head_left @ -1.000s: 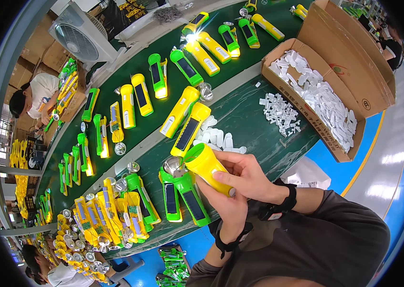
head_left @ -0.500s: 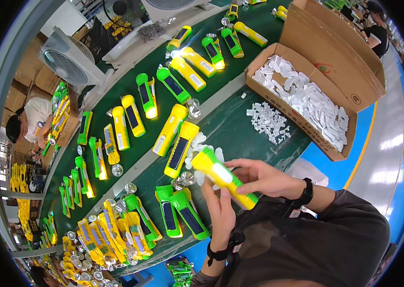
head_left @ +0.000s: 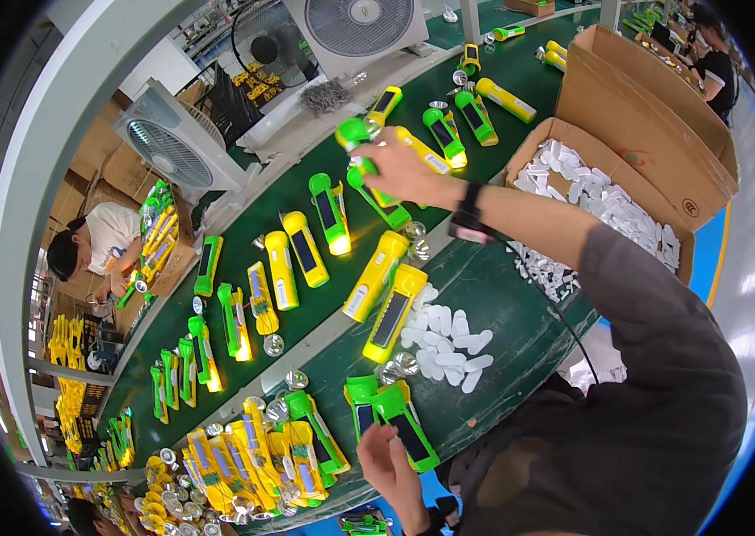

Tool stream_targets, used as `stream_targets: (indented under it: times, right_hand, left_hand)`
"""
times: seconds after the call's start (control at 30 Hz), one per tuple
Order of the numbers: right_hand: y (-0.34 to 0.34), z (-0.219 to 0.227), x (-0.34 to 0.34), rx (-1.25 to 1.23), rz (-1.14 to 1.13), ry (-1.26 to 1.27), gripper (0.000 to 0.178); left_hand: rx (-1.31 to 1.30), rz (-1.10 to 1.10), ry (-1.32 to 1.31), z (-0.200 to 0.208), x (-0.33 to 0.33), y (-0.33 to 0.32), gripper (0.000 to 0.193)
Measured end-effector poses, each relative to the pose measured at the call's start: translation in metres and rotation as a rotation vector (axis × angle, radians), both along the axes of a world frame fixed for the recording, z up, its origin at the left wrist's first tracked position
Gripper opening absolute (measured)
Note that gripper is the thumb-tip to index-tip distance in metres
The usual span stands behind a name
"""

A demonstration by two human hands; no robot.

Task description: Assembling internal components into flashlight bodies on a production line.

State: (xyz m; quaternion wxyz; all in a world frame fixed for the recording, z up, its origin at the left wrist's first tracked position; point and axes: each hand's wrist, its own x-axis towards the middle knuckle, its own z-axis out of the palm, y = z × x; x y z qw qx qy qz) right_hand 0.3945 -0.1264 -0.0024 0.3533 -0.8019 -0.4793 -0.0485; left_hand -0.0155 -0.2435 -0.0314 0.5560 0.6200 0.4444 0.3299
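Observation:
Over the far belt, my right hand (head_left: 404, 168) is closed around a green flashlight (head_left: 355, 134) with a white strip on its side; my fingers cover part of its body. Just below it lies another green flashlight (head_left: 382, 207). Low in the view, my left hand (head_left: 391, 473) has its fingers loosely apart, beside and partly over two green flashlights (head_left: 409, 433) with dark solar panels. Whether the fingertips touch them I cannot tell. Two yellow flashlights (head_left: 394, 313) and a pile of white plastic plates (head_left: 444, 344) lie between my hands.
A cardboard box (head_left: 690, 246) of white plates stands at the right, smaller white pieces (head_left: 543, 272) beside it. Opened yellow flashlight bodies (head_left: 248, 460) with reflectors are heaped at lower left. More flashlights line the green belt (head_left: 243, 237). A co-worker (head_left: 114, 237) sits at the far left.
My right hand has moved from the near table out over the belt with the flashlight. My left hand has let go of it and dropped toward the green flashlights. The view has shifted.

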Motion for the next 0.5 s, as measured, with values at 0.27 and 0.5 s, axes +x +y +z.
stream_targets:
  times: [0.27,0.5]
  right_hand:
    - [0.129,-0.058,0.084,-0.201,-0.116,-0.484,0.029]
    - [0.176,-0.038,0.107,-0.249,-0.083,-0.138,0.032]
  left_hand:
    - [0.190,0.124,0.179,0.024,-0.025,0.007,0.032]
    - [0.235,0.253,0.279,0.008,-0.035,0.022,0.027]
